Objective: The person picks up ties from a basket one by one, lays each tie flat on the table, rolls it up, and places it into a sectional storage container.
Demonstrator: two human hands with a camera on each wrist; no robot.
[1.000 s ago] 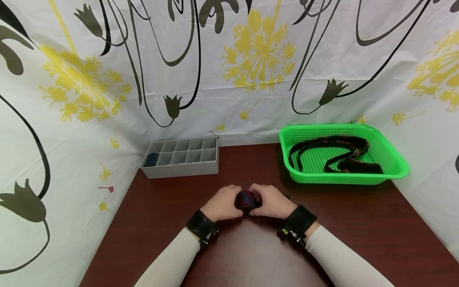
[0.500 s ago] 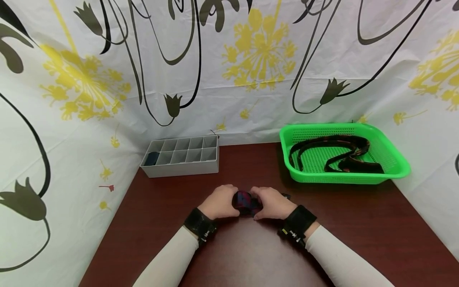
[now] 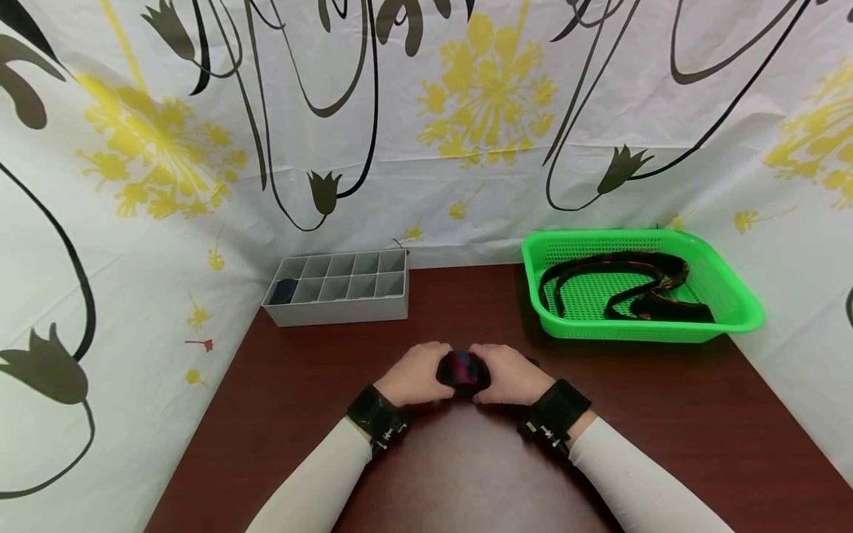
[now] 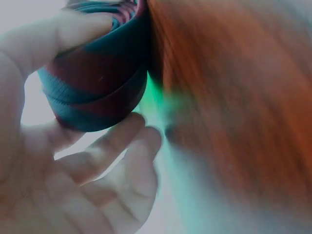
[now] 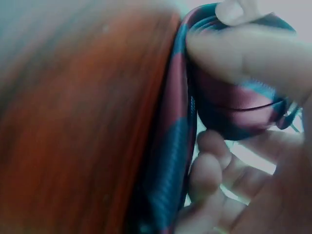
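Observation:
A necktie (image 3: 463,371), striped dark blue and red, is wound into a roll on the table in front of me. My left hand (image 3: 416,375) grips the roll from the left; the left wrist view puts the thumb (image 4: 87,30) across its coiled end. From the other side my right hand (image 3: 514,375) holds the same roll, its thumb over the coil in the right wrist view. A flat length of the tie (image 5: 173,141) runs off the roll along the tabletop beside the right fingers (image 5: 207,170). Both hands hide much of the roll in the head view.
At the back left stands a grey divided box (image 3: 343,311), with a dark blue rolled item (image 3: 284,291) in its front left compartment. A green basket (image 3: 640,331) at the back right holds another dark, patterned tie (image 3: 620,260). Patterned cloth hangs behind the table.
The left hand shifted slightly left, then back right toward the right hand, with the tie roll turning between them. The roll now looks more compact. Box and basket stay put.

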